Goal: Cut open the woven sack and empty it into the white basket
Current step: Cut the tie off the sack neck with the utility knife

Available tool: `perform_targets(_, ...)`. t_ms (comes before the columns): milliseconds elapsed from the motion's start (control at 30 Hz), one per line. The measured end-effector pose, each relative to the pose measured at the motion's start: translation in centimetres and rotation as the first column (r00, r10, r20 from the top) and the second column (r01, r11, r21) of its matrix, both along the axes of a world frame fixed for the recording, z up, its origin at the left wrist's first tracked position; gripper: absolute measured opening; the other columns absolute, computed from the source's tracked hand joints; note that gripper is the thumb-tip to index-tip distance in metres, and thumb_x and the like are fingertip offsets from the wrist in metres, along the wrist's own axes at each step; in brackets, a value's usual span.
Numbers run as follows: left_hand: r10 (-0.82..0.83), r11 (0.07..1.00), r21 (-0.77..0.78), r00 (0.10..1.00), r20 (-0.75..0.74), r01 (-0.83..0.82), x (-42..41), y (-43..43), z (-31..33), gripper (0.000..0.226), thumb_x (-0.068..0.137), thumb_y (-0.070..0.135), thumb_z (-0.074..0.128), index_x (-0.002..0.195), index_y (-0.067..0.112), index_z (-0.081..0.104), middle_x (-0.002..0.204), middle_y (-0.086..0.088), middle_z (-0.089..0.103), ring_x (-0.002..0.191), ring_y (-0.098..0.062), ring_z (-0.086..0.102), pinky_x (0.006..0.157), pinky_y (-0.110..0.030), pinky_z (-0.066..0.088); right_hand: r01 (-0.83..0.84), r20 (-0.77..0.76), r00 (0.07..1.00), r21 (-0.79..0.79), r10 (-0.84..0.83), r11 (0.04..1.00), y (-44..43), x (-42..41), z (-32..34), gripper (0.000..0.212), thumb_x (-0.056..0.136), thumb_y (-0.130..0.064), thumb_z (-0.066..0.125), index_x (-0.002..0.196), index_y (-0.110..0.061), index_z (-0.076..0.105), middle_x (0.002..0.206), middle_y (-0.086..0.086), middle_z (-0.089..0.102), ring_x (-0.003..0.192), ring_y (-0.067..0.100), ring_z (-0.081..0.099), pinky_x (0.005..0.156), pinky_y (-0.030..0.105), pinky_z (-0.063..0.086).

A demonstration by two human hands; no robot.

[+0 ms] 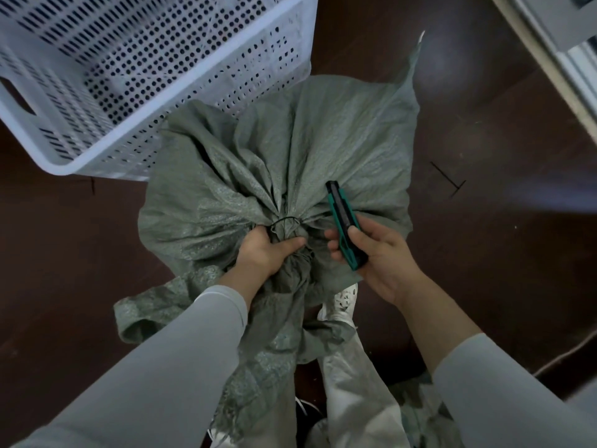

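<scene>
Green woven sack (290,150) stands on the dark floor (484,140), touching the white basket (97,76) | black tie (284,220) cinches its neck | left hand (265,253) grips the gathered neck just under the tie | right hand (378,253) holds a teal utility knife (342,218) beside the neck.

Grey-green woven sack (290,150), black tie (284,219), teal-and-black cutter (342,221), white perforated basket (161,69), dark brown floor (484,140).

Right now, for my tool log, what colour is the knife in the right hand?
The plastic utility knife is teal with a black centre; head view.
</scene>
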State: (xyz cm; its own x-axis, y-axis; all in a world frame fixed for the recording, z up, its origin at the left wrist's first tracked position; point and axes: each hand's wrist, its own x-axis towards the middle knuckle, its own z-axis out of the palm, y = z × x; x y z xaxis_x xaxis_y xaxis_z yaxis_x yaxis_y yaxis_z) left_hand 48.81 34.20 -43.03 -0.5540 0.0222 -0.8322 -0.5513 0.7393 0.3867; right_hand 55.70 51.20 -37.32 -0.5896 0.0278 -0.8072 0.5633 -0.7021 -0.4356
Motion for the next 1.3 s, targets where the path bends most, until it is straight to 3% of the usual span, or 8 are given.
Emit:
perform_targets(333, -0.022, 0.999, -0.025, 0.999, 0.029, 0.023, -0.2, -0.1, -0.1, 0.069, 0.067, 0.047, 0.079, 0.122, 0.009, 0.059, 0.123, -0.008, 0.064, 0.113, -0.023, 0.060, 0.100, -0.034, 0.048, 0.015, 0.015, 1.000, 0.128, -0.017, 0.992, -1.1, -0.4, -0.1, 0.032, 0.098, -0.007, 0.039, 0.127, 0.000, 0.050, 0.076, 0.011, 0.064, 0.053, 0.014, 0.056, 0.041, 0.021, 0.040)
perform_targets(467, -0.043, 0.998, -0.040, 0.999, 0.033, 0.044, -0.2, -0.1, -0.1, 0.066, 0.068, 0.049, 0.077, 0.118, 0.010, 0.062, 0.119, -0.008, 0.066, 0.110, -0.024, 0.062, 0.095, -0.032, 0.050, 0.008, -0.056, 0.998, -0.075, -0.012, 0.997, -1.0, -0.9, 0.5, 0.045, 0.090, 0.011, 0.035, 0.131, -0.002, 0.045, 0.091, 0.014, 0.062, 0.071, 0.017, 0.063, 0.058, 0.024, 0.054)
perform_targets(567, -0.057, 0.998, -0.034, 0.998, 0.018, 0.058, -0.2, 0.0, 0.0, 0.061, 0.069, 0.048, 0.077, 0.116, 0.010, 0.065, 0.116, -0.009, 0.068, 0.108, -0.022, 0.063, 0.092, -0.028, 0.049, 0.042, -0.077, 0.996, -0.096, -0.050, 0.994, -1.1, -1.2, 0.5, 0.038, 0.092, 0.009, 0.039, 0.128, 0.000, 0.048, 0.099, 0.018, 0.064, 0.083, 0.020, 0.069, 0.072, 0.025, 0.059)
perform_targets(733, 0.004, 1.000, 0.007, 0.999, 0.036, -0.005, -0.2, 0.1, 0.4, 0.062, 0.069, 0.043, 0.079, 0.118, 0.009, 0.062, 0.119, -0.007, 0.067, 0.110, -0.022, 0.061, 0.099, -0.033, 0.048, 0.118, -0.027, 0.993, 0.078, -0.116, 0.990, -1.6, -1.9, 0.4, 0.025, 0.097, -0.006, 0.042, 0.118, -0.003, 0.054, 0.083, 0.011, 0.062, 0.056, 0.010, 0.055, 0.043, 0.017, 0.043)
perform_targets(933, 0.030, 0.999, 0.020, 0.997, 0.068, -0.032, -0.2, 0.2, 0.7, 0.062, 0.070, 0.043, 0.079, 0.118, 0.009, 0.061, 0.120, -0.007, 0.066, 0.111, -0.023, 0.061, 0.101, -0.035, 0.047, 0.101, 0.056, 0.991, 0.241, -0.118, 0.965, -1.9, -2.1, 0.3, 0.019, 0.096, -0.017, 0.049, 0.108, -0.006, 0.058, 0.063, 0.004, 0.058, 0.038, 0.005, 0.043, 0.033, 0.015, 0.026)
perform_targets(1033, 0.024, 1.000, 0.012, 0.997, 0.069, -0.025, -0.3, 0.3, 0.9, 0.063, 0.070, 0.044, 0.078, 0.119, 0.009, 0.061, 0.120, -0.008, 0.066, 0.111, -0.024, 0.060, 0.100, -0.035, 0.048, 0.115, 0.074, 0.988, 0.196, -0.132, 0.974, -1.8, -2.2, 0.3, 0.023, 0.094, -0.018, 0.052, 0.109, -0.002, 0.058, 0.062, 0.004, 0.063, 0.041, 0.008, 0.050, 0.036, 0.017, 0.036)
perform_targets(1200, 0.031, 1.000, -0.002, 0.997, 0.067, -0.031, -0.2, 0.4, 1.0, 0.060, 0.071, 0.043, 0.078, 0.117, 0.008, 0.060, 0.119, -0.008, 0.065, 0.110, -0.025, 0.060, 0.099, -0.035, 0.048, 0.214, 0.057, 0.976, -0.026, -0.212, 0.977, -1.3, -2.2, 0.2, 0.023, 0.094, -0.008, 0.050, 0.112, 0.005, 0.057, 0.080, 0.011, 0.075, 0.071, 0.015, 0.072, 0.063, 0.022, 0.059)
perform_targets(1300, 0.047, 0.999, -0.007, 0.995, 0.090, -0.047, -0.3, 0.4, 1.2, 0.064, 0.068, 0.042, 0.080, 0.118, 0.008, 0.061, 0.119, -0.008, 0.066, 0.110, -0.025, 0.061, 0.099, -0.037, 0.049, 0.198, 0.101, 0.974, 0.052, -0.203, 0.979, -1.3, -2.3, -0.1, 0.015, 0.092, -0.006, 0.053, 0.103, 0.002, 0.059, 0.073, 0.008, 0.070, 0.061, 0.012, 0.066, 0.054, 0.022, 0.054)
